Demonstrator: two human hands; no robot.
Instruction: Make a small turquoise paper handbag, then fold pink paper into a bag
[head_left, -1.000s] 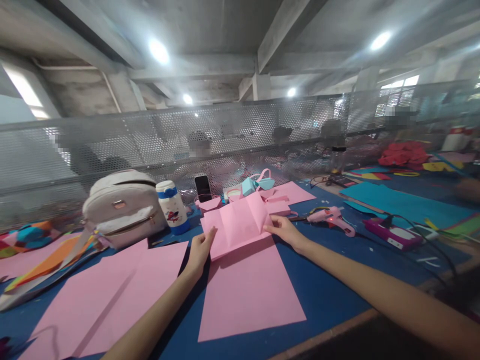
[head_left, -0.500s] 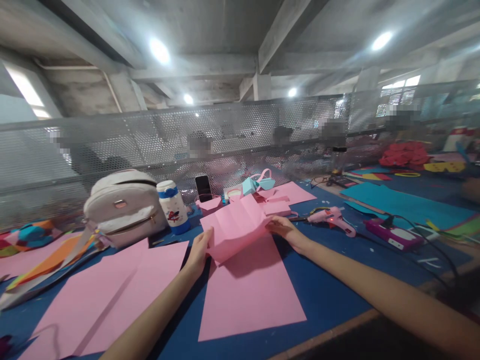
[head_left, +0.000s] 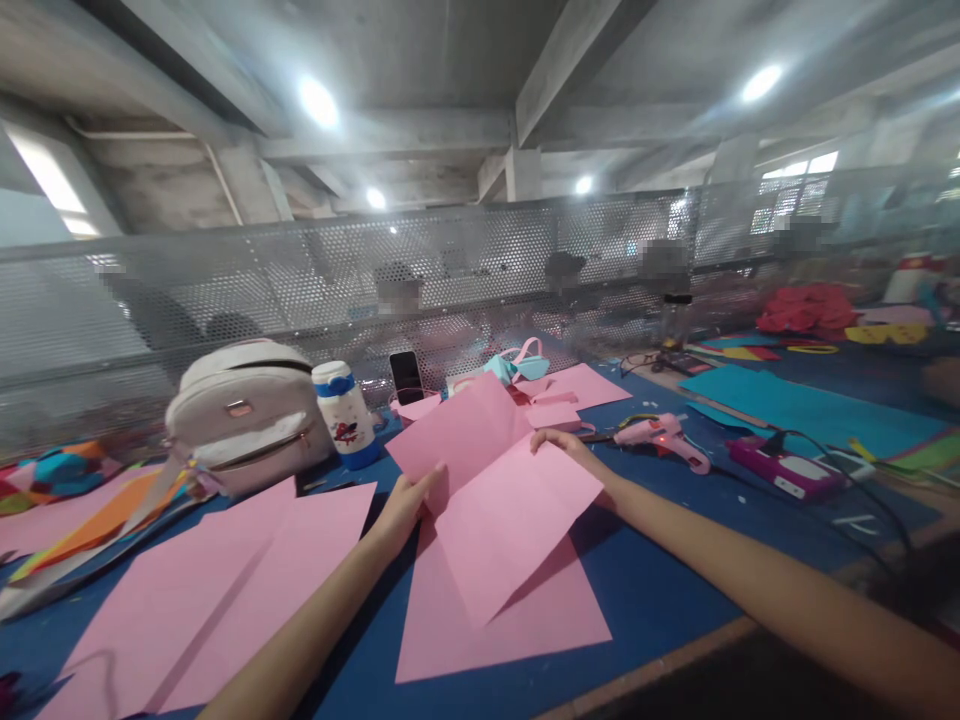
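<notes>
A creased sheet of pink paper (head_left: 517, 530) is held up between my two hands, its near half bent down towards me. My left hand (head_left: 409, 505) pinches its left edge, thumb on top. On the other side, my right hand (head_left: 566, 450) grips the right edge near the crease, with fingertips curled over the paper. Beneath it, flat on the table, lies another pink sheet (head_left: 435, 640), partly covered by the held one. More pink sheets (head_left: 225, 580) overlap to the left of my left arm.
A backpack (head_left: 247, 420) and a white-and-blue bottle (head_left: 346, 415) stand behind on the left, beside a phone (head_left: 406, 378). To the right are a pink glue gun (head_left: 660, 438), a purple power strip (head_left: 787, 468) with cables and blue sheets (head_left: 810, 410). A perforated metal screen (head_left: 465, 260) borders the back.
The near half of the held paper has swung down towards me, so the sheet is opened out along its crease. Both hands stay in nearly the same place, still gripping it.
</notes>
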